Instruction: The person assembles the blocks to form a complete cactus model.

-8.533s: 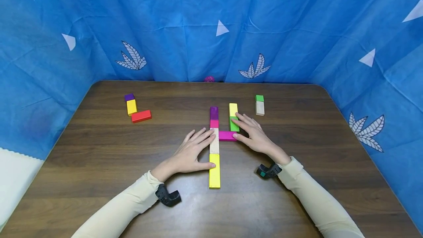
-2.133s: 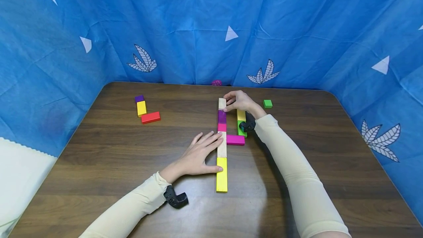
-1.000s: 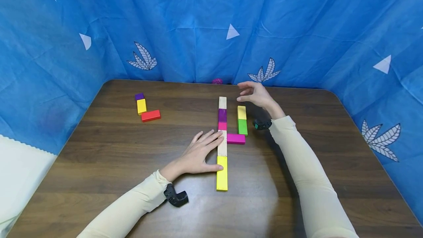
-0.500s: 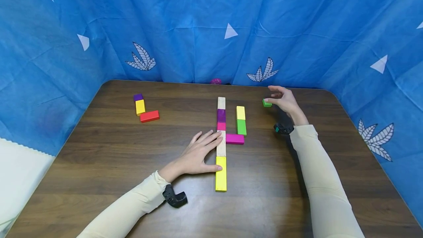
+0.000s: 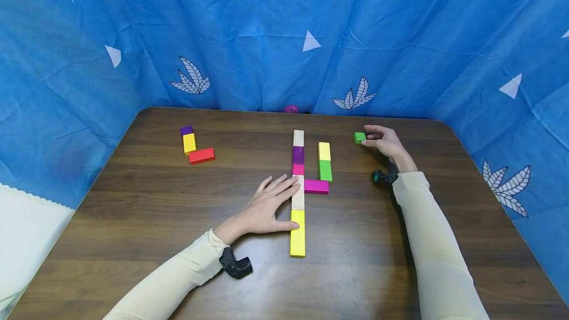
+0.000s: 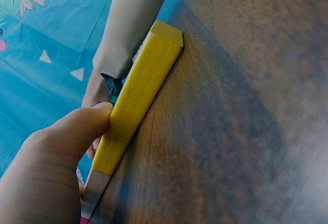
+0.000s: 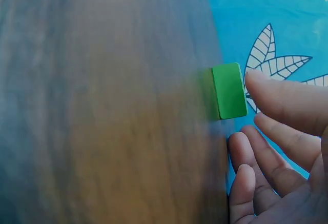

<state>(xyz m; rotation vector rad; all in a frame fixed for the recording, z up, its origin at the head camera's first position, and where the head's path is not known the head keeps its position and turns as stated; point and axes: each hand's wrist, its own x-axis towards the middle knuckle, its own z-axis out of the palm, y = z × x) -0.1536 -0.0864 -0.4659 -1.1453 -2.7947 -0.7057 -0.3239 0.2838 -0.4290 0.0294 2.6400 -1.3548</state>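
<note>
On the table lies a straight row: a long yellow block (image 5: 298, 233), a white block (image 5: 298, 200), a pink block (image 5: 298, 169), a purple block (image 5: 298, 155) and a small white block (image 5: 298, 138) at the far end. My left hand (image 5: 262, 210) rests against it, fingertips on the longer white block, thumb on the yellow one, seen also in the left wrist view. At the back right, my right hand (image 5: 386, 143) is beside a small green block (image 5: 359, 138), thumb near its edge, fingers loosely bent, not gripping it.
A magenta block (image 5: 316, 187) juts right from the row. Beyond it, a longer green block (image 5: 325, 171) meets a pale yellow block (image 5: 324, 151). At back left lie a purple block (image 5: 186, 130), a yellow-orange block (image 5: 189, 143) and a red block (image 5: 202, 156).
The small white block went from beside the small green block to the row's far end. My right hand released it and moved right to the green block. My left hand stayed on the row.
</note>
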